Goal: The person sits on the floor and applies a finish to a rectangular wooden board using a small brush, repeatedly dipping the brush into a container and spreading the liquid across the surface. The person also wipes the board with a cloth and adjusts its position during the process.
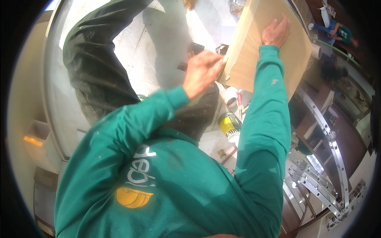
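Observation:
A light wooden board [254, 59], with a pale strip [234, 49] along its left edge, stands tilted to my upper right. My right hand [276, 31] lies on the board's broad face with its fingers stretched out. At the lower part of the strip is my left hand [203, 72], blurred by motion, its fingers curled together in a pinch. What it grips, if anything, is too smeared to make out. Small dark objects [195, 49] lie on the floor just beyond that hand.
Below the board are a tub with a yellow and dark label [229, 125] and a red-handled tool [239, 99]. An aluminium ladder [331, 137] spans the right side. Another person [337, 31] is at the far upper right. My bent leg [99, 51] is on the left.

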Motion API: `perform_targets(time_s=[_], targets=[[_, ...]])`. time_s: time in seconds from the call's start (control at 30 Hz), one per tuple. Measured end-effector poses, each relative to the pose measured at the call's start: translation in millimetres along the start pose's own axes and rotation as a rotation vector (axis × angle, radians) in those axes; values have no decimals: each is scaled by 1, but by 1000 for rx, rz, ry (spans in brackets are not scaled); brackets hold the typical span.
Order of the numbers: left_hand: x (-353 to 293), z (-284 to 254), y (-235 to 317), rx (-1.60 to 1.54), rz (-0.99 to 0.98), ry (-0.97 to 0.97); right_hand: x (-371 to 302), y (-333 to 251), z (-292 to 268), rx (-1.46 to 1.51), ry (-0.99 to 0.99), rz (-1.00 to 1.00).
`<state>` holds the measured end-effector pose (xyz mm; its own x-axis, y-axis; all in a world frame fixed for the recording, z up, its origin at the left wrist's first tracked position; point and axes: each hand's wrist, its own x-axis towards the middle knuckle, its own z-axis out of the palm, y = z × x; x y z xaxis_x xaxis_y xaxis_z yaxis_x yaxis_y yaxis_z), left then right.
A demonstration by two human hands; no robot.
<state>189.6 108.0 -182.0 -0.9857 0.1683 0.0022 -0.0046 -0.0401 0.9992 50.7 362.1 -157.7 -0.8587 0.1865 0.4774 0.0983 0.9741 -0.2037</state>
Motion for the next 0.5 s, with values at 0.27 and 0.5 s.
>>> perform_targets(time_s=[0.27,0.5], targets=[[40,1,8,62,27,44,2,-12,-3,14,-58,96],[35,1,11,-7,-69,45,0,-17,-6,22,-40,116]])
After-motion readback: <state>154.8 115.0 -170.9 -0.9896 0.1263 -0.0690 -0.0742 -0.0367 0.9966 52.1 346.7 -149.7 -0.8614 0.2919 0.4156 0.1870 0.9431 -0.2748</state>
